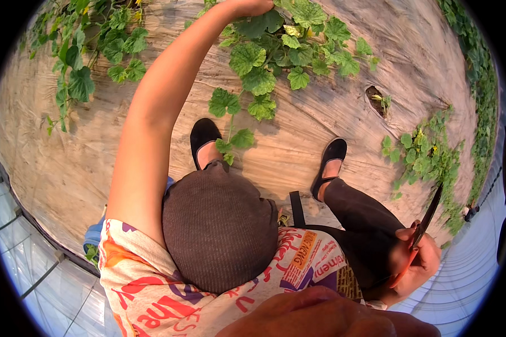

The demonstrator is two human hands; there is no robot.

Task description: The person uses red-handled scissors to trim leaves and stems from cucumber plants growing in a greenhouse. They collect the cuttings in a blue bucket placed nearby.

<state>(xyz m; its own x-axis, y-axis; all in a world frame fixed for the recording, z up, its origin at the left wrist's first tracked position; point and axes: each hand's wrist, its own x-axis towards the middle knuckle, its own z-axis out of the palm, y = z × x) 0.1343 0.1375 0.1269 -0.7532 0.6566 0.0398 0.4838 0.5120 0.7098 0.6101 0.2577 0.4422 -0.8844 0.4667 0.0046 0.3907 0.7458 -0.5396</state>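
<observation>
My left hand [253, 7] reaches to the top edge of the view, at the dark leaves of a leafy vine plant [257, 63] with lobed green leaves; its fingers are partly cut off, so what they hold cannot be told. At the lower right, my right hand [421, 255] is closed around the orange handle of a pair of scissors [431, 210]. The dark blades point upward, away from the palm, and look close together. A trailing shoot of the vine [232, 122] runs down beside my shoe at the left.
Plastic ground film [278, 156] spreads under my feet. More vines lie at upper left [80, 80] and at right [430, 147]. A planting hole [377, 101] holds a small plant. A blue container [93, 234] is at my left side, near the clear greenhouse wall [38, 261].
</observation>
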